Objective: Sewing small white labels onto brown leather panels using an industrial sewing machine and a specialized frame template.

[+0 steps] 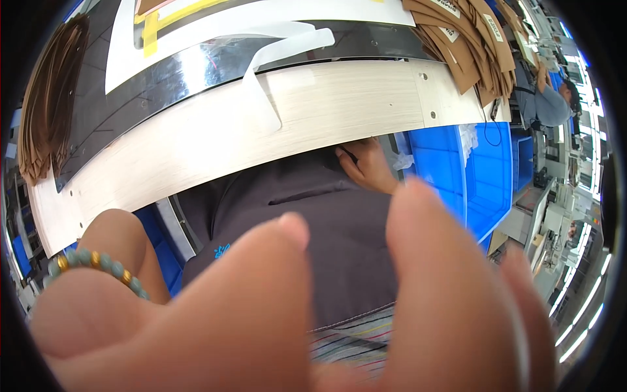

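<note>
Pale bench (366, 98) across the upper frame bears a white strip (259, 98), while my right hand (371, 166) curls by my dark apron (346, 242) at centre, grip unclear, and my left hand (251, 320), digits apart at lower frame, seems between steps, handling needing it lowered.

We hold our left hand (228, 320) up very close to our eyes, large and blurred, its thumb (274, 261) and fingers (428, 268) spread apart. Our left forearm (124, 238) shows at the left. Our right hand (369, 163) sits farther off, bent inward, its fingertips partly hidden.
</note>
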